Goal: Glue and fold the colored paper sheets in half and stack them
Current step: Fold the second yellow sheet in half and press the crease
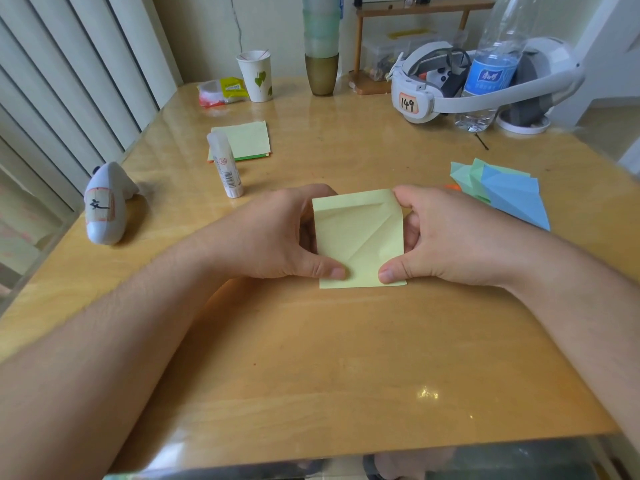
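- Two bare forearms reach in from the near edge of the wooden table (311,358), meeting at a yellow paper sheet (360,237) in the middle.
- That sheet is creased and curled over; its near edge lies on the table and its far edge is lifted, so its longer side runs away from the person.
- On the sheet's left side, the left hand (277,233) pinches it, thumb on the near corner and fingers curled behind the left edge.
- Opposite, the right hand (446,237) pinches the right side the same way, thumb pressing the near right corner.
- Just beyond the left hand a glue stick (225,164) lies on its side, pointing away from the person, its far end overlapping a flat stack of paper (247,140).
- To the right, near the right hand, sits a loose pile of blue and green sheets (509,192).
- At the left edge lies a white controller (104,206).
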